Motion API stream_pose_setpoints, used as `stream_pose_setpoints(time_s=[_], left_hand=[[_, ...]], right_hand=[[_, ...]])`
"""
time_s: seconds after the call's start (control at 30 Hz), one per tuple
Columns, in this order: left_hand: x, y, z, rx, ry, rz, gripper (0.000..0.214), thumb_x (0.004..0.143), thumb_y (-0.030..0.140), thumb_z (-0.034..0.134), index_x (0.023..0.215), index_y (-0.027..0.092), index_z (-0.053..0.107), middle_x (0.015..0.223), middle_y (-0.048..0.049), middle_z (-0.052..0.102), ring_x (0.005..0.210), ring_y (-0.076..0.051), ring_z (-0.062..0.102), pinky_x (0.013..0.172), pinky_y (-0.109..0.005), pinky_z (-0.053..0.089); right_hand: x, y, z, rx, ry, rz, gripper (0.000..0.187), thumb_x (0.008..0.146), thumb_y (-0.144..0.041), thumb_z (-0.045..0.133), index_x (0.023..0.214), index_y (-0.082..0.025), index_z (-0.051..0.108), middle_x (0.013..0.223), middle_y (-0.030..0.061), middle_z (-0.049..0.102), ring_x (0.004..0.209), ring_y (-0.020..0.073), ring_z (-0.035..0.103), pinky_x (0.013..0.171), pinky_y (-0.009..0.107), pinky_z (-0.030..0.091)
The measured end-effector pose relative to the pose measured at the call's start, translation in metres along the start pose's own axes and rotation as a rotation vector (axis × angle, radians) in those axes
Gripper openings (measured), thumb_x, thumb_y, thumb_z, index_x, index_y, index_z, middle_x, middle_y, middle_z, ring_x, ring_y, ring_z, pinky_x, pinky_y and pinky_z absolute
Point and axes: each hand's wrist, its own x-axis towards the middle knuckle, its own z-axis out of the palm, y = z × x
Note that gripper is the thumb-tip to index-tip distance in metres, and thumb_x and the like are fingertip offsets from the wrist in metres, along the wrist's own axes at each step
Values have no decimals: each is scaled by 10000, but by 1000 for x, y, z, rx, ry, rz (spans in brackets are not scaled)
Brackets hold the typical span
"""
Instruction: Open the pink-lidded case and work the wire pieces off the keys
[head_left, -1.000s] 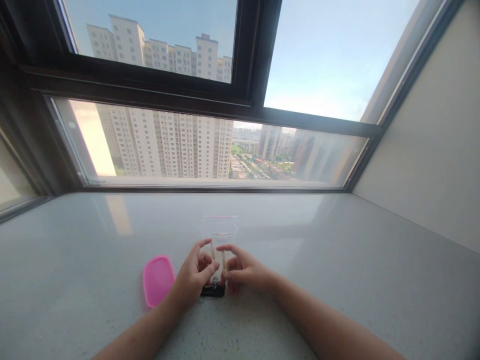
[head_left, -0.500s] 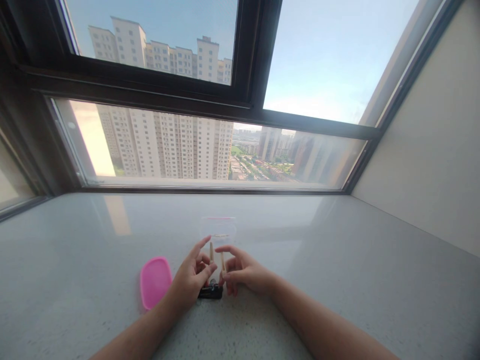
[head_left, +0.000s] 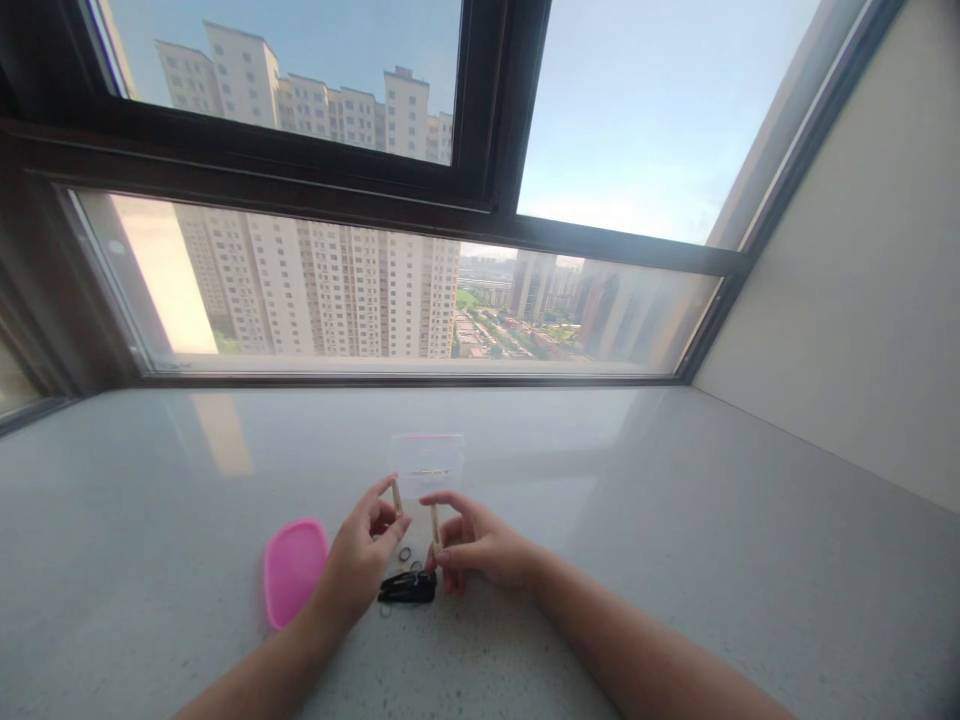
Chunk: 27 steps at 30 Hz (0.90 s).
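My left hand [head_left: 365, 548] pinches a slim beige hair clip [head_left: 397, 495] between thumb and index finger, holding it nearly upright. A similar beige hair clip [head_left: 435, 528] is gripped end to end by the thumb and index finger of my right hand [head_left: 480, 545]. The two clips are a small gap apart. Below and between the hands lie several black hair clips [head_left: 409, 590] in a small pile. Beside them is a small dark ring [head_left: 405, 554], perhaps a hair tie, with other small rings partly hidden.
A pink plastic lid or shallow tray [head_left: 295, 572] rests left of my left forearm. Beyond my hands stands a clear plastic container or bag [head_left: 427, 450] with a pink line and something thin inside. The pale speckled counter [head_left: 637, 560] runs to the window frame [head_left: 405, 381].
My left hand has moved left, away from the right, so the clips are farther apart. The black clips and ring between them show more. The view has shifted slightly.
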Motion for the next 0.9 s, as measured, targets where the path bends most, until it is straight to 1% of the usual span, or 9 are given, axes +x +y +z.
stream_pose_setpoints(time_s=[0.17, 0.33, 0.5, 0.6, 0.73, 0.9], left_hand=[[0, 3, 0, -34, -47, -36, 667, 763, 338, 616, 1345, 124, 371, 682, 30, 604, 657, -174, 606, 618, -299, 485], [-3, 8, 0, -39, -71, -27, 698, 756, 331, 613, 1364, 115, 348, 700, 14, 622, 711, -196, 635, 659, -315, 492], [-3, 8, 0, -44, -80, -12, 682, 774, 329, 599, 1374, 139, 337, 711, 23, 607, 731, -192, 641, 693, -326, 495], [-4, 10, 1, -46, -90, -15, 680, 770, 325, 608, 1370, 143, 345, 706, 25, 605, 736, -193, 643, 699, -326, 494], [-6, 12, 2, -82, -103, -36, 693, 766, 318, 619, 1378, 157, 335, 716, 20, 623, 733, -193, 646, 697, -328, 498], [-6, 10, 2, -119, -125, -60, 700, 770, 310, 618, 1387, 171, 319, 734, 10, 631, 728, -191, 645, 677, -328, 512]], right_hand=[[0, -2, 3, 2, 22, 3, 723, 704, -290, 756, 1309, -258, 361, 831, 32, 663, 521, 121, 626, 449, 203, 482], [1, -1, 3, -6, 29, -4, 704, 724, -296, 739, 1312, -279, 351, 866, 25, 656, 513, 104, 623, 449, 186, 475], [2, -1, 3, 5, 36, -9, 713, 731, -295, 733, 1322, -286, 334, 871, 23, 652, 508, 105, 623, 446, 193, 483], [1, -2, 5, 12, 43, -17, 737, 730, -298, 735, 1336, -287, 315, 881, 31, 651, 510, 113, 624, 438, 206, 490], [1, -2, 6, 10, 53, -18, 760, 734, -299, 734, 1349, -302, 289, 891, 33, 649, 508, 106, 622, 430, 191, 481], [2, -1, 6, 21, 46, -32, 759, 729, -303, 737, 1347, -299, 295, 878, 26, 638, 508, 108, 620, 430, 194, 481]])
